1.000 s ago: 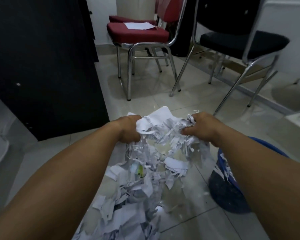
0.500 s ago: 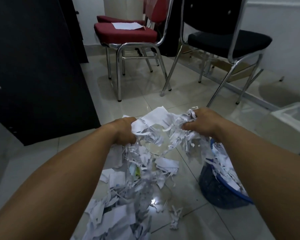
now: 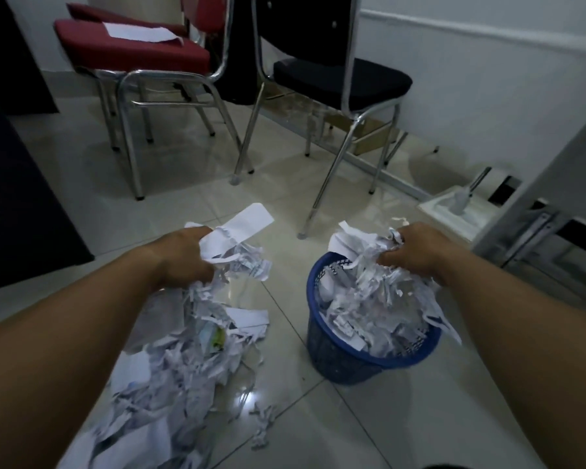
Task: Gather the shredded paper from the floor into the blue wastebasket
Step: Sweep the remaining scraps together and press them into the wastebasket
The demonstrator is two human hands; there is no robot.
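Note:
The blue mesh wastebasket (image 3: pixel 332 357) stands on the tiled floor at centre right, filled with white shredded paper. My right hand (image 3: pixel 416 252) is above its far rim, shut on a bunch of shreds that hangs into the basket. My left hand (image 3: pixel 183 258) is to the left of the basket, shut on another bunch of shredded paper with a wider white strip sticking out. Below my left hand a loose pile of shredded paper (image 3: pixel 170 377) lies on the floor, reaching to the bottom edge. A small clump of shreds (image 3: pixel 263 424) lies apart from it.
Two red chairs (image 3: pixel 132 52) with chrome legs stand at the back left, a sheet of paper on one seat. A black chair (image 3: pixel 339 79) stands just behind the basket. A dark cabinet (image 3: pixel 17 184) fills the left. A white block (image 3: pixel 454 211) and metal frame are at the right.
My hands held one bunch together; now they have parted, each with its own bunch. My right hand has moved right, over the basket. The view has swung right.

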